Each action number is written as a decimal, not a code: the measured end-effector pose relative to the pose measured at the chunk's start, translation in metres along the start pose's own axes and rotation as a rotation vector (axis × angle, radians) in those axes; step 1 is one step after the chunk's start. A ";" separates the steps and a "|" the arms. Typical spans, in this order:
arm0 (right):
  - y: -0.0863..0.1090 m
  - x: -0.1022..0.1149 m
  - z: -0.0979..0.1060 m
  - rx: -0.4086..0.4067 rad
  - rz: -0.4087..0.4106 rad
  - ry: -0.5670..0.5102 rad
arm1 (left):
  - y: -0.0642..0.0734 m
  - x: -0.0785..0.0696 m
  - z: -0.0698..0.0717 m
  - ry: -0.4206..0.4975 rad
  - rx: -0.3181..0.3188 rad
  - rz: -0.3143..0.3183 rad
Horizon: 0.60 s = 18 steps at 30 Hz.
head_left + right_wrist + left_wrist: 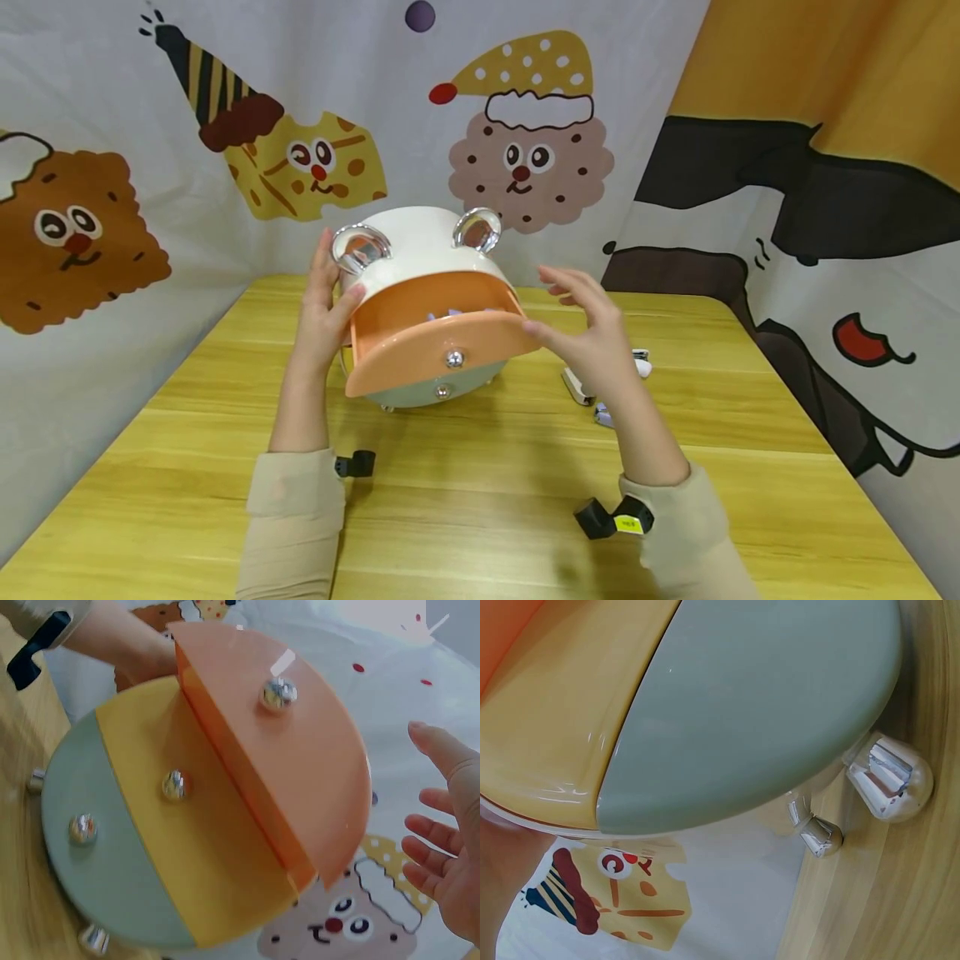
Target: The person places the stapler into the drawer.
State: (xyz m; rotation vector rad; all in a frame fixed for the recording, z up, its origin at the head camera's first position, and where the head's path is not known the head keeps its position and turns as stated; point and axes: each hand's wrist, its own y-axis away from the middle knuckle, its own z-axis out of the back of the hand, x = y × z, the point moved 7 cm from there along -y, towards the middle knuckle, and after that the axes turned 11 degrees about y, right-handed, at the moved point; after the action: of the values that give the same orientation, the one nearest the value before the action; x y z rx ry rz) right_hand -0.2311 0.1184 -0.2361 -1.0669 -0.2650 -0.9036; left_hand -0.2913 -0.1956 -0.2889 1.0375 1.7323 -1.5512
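Note:
A round three-drawer storage box (420,242) with a white shell and two silver ring ears stands on the table on small chrome feet (891,778). Its orange top drawer (307,757) is pulled out, and bits of something lavender (453,313) show inside. The yellow drawer (206,847) and green drawer (765,697) below are closed. My left hand (326,304) holds the box's left side, thumb at the front edge, fingers reaching up beside the ear. My right hand (450,832) is spread beside the orange drawer's right end, apart from it in the right wrist view.
Behind my right forearm lie a beige stapler-like object (576,387), a small lavender object (603,415) and a white-ended item (642,367), partly hidden. The wooden table (450,517) meets a cartoon-printed curtain (420,125) at the back.

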 end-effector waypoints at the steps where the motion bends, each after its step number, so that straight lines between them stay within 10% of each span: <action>1: 0.002 0.000 0.002 0.006 -0.014 0.004 | 0.000 0.000 0.000 -0.001 0.001 0.001; 18: 0.034 -0.092 0.007 0.125 -0.140 0.086 | 0.000 0.001 0.000 -0.017 -0.004 -0.001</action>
State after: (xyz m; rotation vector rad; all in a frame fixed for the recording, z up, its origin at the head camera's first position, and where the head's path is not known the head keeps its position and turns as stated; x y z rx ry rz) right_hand -0.2620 0.1770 -0.3092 -0.9002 -0.3238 -1.0422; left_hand -0.2920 -0.1958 -0.2892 1.0192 1.7236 -1.5522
